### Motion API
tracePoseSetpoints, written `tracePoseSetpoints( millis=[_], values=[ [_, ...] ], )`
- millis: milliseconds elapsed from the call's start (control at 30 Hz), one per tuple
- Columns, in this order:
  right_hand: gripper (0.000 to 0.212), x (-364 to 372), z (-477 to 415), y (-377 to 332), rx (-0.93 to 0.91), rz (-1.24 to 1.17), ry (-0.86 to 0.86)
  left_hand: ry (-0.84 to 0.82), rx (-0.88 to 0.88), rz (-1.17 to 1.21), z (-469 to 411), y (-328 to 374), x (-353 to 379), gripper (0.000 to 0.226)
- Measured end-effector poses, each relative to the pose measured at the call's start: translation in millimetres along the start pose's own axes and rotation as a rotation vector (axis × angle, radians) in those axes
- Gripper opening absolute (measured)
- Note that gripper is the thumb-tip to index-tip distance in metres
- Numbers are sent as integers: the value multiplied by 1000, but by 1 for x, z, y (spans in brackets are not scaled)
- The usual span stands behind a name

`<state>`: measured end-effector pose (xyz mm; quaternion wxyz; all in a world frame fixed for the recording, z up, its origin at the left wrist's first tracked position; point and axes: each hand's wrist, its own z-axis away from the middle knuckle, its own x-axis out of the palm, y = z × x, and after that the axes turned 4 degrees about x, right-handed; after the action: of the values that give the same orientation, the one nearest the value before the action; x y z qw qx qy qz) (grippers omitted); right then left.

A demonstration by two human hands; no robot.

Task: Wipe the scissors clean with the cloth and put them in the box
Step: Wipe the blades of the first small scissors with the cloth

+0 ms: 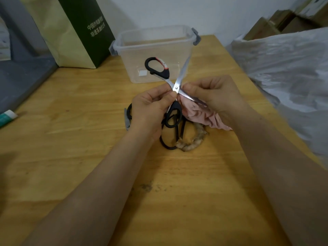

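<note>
Scissors stand open in an X, held up over the table just in front of the box. One black handle, with a red and white strip, points up and to the left. One bare blade points up and to the right across the box's clear wall. The other handle hangs down between the hands.

The left hand comes in from below on a bare forearm, with the back of the hand toward the camera. Its thumb and curled fingers pinch the scissors right at the pivot. The right hand reaches in from the right side, its forearm also bare. Its fingers are curled and press the pink cloth round the lower blade, which runs down and to the right into the folds. The rest of the cloth hangs loose under that hand.

The box is clear plastic with grey latches and stands open-topped at the far side of the table.

On the table under the hands lie other scissors with black handles, and beside them a twisted brownish rag. A green paper bag stands at the back left, a tube lies at the left edge, and a white plastic bag fills the right side.
</note>
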<state>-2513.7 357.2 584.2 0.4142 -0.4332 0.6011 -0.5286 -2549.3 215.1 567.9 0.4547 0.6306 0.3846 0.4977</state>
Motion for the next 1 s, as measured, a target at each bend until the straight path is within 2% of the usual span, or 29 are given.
tracePoseSetpoints(
  millis=[233,333,500,700,800,933,1000],
  values=[
    [4,-2,3,0,97,-43,-96,-47,56,-112,0,-2,-2,27],
    [25,-8,0,0,132,-20,-140,-43,62,-111,-1,-2,-2,26],
    [9,-5,2,-1,127,-38,-82,-39,39,-112,-1,-4,-2,26],
    [8,1,2,-3,113,-5,-29,-30,46,-104,-1,-2,-4,21],
    [11,-2,1,-6,96,-8,-51,-10,50,-89,-1,1,-3,21],
    [13,-7,3,-9,79,102,-74,-14,79,-75,-2,3,-5,23],
    [10,-5,5,-8,98,8,-69,-39,87,-89,-1,3,-4,24]
  ],
)
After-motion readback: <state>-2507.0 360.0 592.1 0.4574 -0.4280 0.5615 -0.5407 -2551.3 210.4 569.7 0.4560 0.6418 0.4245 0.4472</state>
